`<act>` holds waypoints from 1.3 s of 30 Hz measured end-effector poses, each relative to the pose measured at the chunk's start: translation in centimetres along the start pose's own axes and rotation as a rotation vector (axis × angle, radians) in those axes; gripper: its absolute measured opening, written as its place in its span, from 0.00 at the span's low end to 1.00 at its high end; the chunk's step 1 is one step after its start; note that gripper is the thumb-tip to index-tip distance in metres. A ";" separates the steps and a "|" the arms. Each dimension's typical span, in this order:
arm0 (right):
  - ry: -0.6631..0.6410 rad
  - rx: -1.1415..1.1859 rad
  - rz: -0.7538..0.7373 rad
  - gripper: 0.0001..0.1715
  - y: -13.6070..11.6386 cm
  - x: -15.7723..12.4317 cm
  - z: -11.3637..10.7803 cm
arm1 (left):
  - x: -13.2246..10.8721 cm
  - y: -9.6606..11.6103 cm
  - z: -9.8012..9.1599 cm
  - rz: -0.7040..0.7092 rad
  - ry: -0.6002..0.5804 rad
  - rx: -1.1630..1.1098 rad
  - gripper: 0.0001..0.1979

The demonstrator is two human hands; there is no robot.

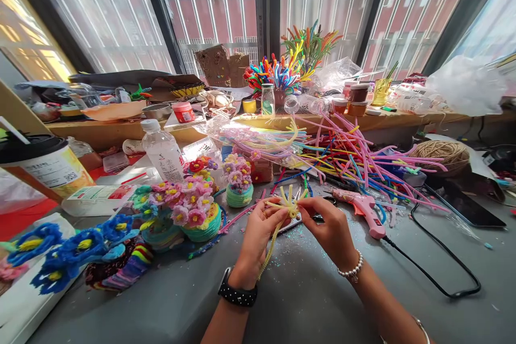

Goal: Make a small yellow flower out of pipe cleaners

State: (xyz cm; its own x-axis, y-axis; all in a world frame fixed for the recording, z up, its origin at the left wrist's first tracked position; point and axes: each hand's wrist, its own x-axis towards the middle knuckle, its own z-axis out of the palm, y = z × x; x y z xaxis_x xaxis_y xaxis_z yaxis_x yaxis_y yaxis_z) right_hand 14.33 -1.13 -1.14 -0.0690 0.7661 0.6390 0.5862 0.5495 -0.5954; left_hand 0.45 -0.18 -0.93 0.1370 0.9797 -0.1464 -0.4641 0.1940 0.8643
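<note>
Pale yellow pipe cleaners (291,208), bent into small loops with several ends sticking out, are held up between my two hands over the grey table. My left hand (260,228) pinches them from the left, and one long strand hangs down past its palm. From the right, the thumb and fingers of my right hand (328,224) are closed on the same bunch. Behind my fingers the blades of scissors (298,195) show in part. A pink hot glue gun (365,209) lies just beyond my right hand, its black cord running right.
Pipe-cleaner flower pots (201,215) and a blue-flowered one (84,244) stand on the left, near a water bottle (161,150) and a drink cup (40,166). Loose pipe cleaners (346,156) pile up at the back. A phone (463,204) and twine ball (439,157) lie right.
</note>
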 end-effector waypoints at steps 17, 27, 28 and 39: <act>-0.111 -0.270 -0.304 0.08 0.1 -0.2 -0.2 | -0.2 0.0 0.1 -0.078 -0.039 -0.090 0.13; -0.089 0.028 -0.154 0.09 -0.2 -0.1 -0.3 | 0.1 0.1 -0.2 -0.089 -0.015 -0.053 0.16; -0.071 0.087 -0.073 0.08 -0.2 -0.1 -0.2 | 0.1 0.1 -0.2 -0.085 -0.005 -0.054 0.16; -0.163 0.263 0.241 0.09 0.2 0.3 -0.1 | 0.1 0.0 -0.1 -0.053 -0.022 -0.025 0.19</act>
State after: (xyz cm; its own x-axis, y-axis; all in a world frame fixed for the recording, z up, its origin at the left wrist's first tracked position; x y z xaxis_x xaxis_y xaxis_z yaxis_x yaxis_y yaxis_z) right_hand 14.54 -0.79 -1.00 -0.0945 0.9151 0.3920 0.3754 0.3975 -0.8373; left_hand 0.38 -0.07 -1.00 0.1812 0.9667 -0.1809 -0.4773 0.2473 0.8432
